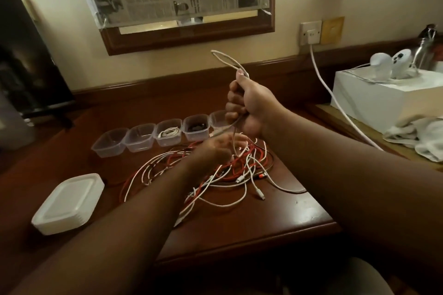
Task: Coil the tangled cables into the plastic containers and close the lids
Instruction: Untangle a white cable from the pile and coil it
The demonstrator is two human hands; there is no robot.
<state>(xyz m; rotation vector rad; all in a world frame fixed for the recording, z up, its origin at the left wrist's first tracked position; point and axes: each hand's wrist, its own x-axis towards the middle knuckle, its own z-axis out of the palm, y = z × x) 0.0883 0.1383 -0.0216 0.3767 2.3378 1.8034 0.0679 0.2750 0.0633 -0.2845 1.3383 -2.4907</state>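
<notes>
Head view: a white cable (230, 61) is held up above the bench (299, 211), folded into a narrow loop that rises past the top of the right hand (249, 105). The right fingers (231, 98) are curled tight round the gathered strands, so the loop is clamped in the fist. From the bottom of the fist the cable's tail drops toward the left hand (215, 148), which is blurred; whether its fingers are pinching the strand or merely brushing it cannot be told.

Below both hands a tangle of white and red cables (239, 170) is spread over the middle of the bench, with loose plugs lying at its near right edge. The step in hand is judged to be the coiling of this one cable. It is best done if the tail is fed up evenly by the left hand, each turn being laid to the length of the raised loop, and if the strand is eased free of the tangle rather than pulled hard, since a snag would drag the pile along.

At the far side of the tangle a row of clear plastic containers (140, 137) is set, lids off; the middle one already holds a white coil, the next to the right something dark. A stack of white lids (69, 203) lies at the near left.
</notes>
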